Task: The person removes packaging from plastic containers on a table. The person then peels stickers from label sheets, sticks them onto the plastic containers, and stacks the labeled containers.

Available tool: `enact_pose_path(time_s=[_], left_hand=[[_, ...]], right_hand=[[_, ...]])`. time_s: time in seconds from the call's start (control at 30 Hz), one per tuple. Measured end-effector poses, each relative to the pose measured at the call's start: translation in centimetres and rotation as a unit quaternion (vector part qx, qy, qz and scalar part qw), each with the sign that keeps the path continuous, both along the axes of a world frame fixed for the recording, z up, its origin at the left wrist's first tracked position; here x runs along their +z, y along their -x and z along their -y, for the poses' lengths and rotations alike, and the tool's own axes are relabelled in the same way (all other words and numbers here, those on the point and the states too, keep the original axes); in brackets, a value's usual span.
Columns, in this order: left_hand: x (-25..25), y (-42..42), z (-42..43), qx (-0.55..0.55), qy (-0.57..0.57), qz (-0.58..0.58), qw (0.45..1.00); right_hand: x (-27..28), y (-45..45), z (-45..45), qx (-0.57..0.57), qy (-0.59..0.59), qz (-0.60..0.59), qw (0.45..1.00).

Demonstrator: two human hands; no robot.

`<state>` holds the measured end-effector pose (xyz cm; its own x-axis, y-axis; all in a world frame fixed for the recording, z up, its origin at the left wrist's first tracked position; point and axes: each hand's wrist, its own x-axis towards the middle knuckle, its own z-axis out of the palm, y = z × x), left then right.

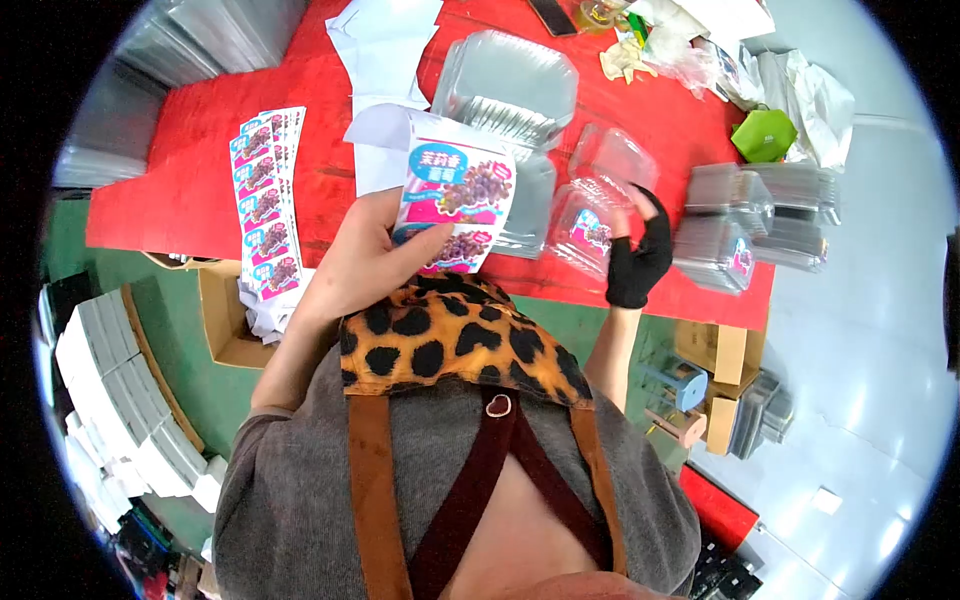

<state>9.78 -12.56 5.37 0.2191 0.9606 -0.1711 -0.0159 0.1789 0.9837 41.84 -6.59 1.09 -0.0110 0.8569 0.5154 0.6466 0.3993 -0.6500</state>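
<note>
Red table (195, 170), near edge running across right at the spotted apron (460, 335). Left hand (375, 250) bare, pinching a grape label sheet (458, 185) between thumb and fingers; sheet held up around mid near edge, just in front of big clear containers (510, 80). Right hand (640, 255) in black fingerless glove, fingers bent at right side of open clear box (575, 243); blurred, can't tell grip from light touch. Box close to near edge, right of middle, lid (615, 150) folded back toward far edge, grape sticker (592, 229) on near half. Label strips (265, 215) fanned left of the bare hand, lower ends hanging past near edge. White paper (380, 50) from far edge down to behind the sheet. Tight at right: stacked small boxes (710, 250) by near right corner, just beside the glove. Roomier at left: red surface from label strips out to left edge. Tall clear stacks (195, 45) on far left corner.
</note>
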Motion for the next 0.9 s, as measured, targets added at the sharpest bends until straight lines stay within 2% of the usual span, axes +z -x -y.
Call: enact_pose_path(time_s=[0.07,0.13,0.2,0.23,0.33,0.47,0.57,0.6,0.67,0.7,0.73,0.8,0.9], left_hand=[[1.0,-0.4,0.0,-0.037,-0.009,-0.035,0.999],[0.9,-1.1,0.2,-0.035,-0.039,-0.005,0.999],[1.2,-1.0,0.4,-0.064,-0.084,-0.019,0.994],[0.9,-1.3,0.3,-0.068,-0.143,-0.035,0.987],[-0.8,-0.2,0.8,-0.094,-0.256,-0.276,0.922],[-0.3,0.5,1.0,-0.139,-0.273,-0.352,0.884],[-0.6,1.5,0.9,-0.108,-0.3,-0.334,0.887],[-0.4,2.1,1.0,-0.066,-0.267,-0.347,0.896],[-0.1,3.5,1.3,0.018,-0.199,-0.371,0.907],[-1.3,4.1,0.9,0.109,-0.147,-0.255,0.949],[-1.7,5.1,1.0,0.14,-0.107,-0.242,0.954],[-3.1,6.4,0.8,0.227,-0.016,-0.116,0.967],[-2.7,6.6,0.8,0.247,-0.006,-0.071,0.967]], right_hand=[[4.6,4.8,1.1,0.175,-0.041,0.117,0.977],[7.5,8.3,2.0,0.271,-0.067,0.211,0.937],[6.6,9.9,2.1,0.315,-0.056,0.179,0.931],[6.0,10.1,1.8,0.332,-0.052,0.145,0.93],[6.1,10.1,1.9,0.331,-0.029,0.164,0.929],[5.9,9.7,1.7,0.352,0.013,0.13,0.927],[5.8,8.3,1.1,0.301,0.198,-0.016,0.933],[6.2,7.7,1.2,0.238,0.234,-0.086,0.939],[5.2,7.2,0.3,0.141,0.11,-0.066,0.982],[4.4,7.1,-0.3,0.136,0.024,-0.027,0.99],[4.1,7.2,-0.5,0.163,-0.017,0.035,0.986],[3.6,7.7,-0.8,0.215,-0.101,0.157,0.959],[1.7,8.6,-1.4,0.244,-0.14,0.201,0.938]])
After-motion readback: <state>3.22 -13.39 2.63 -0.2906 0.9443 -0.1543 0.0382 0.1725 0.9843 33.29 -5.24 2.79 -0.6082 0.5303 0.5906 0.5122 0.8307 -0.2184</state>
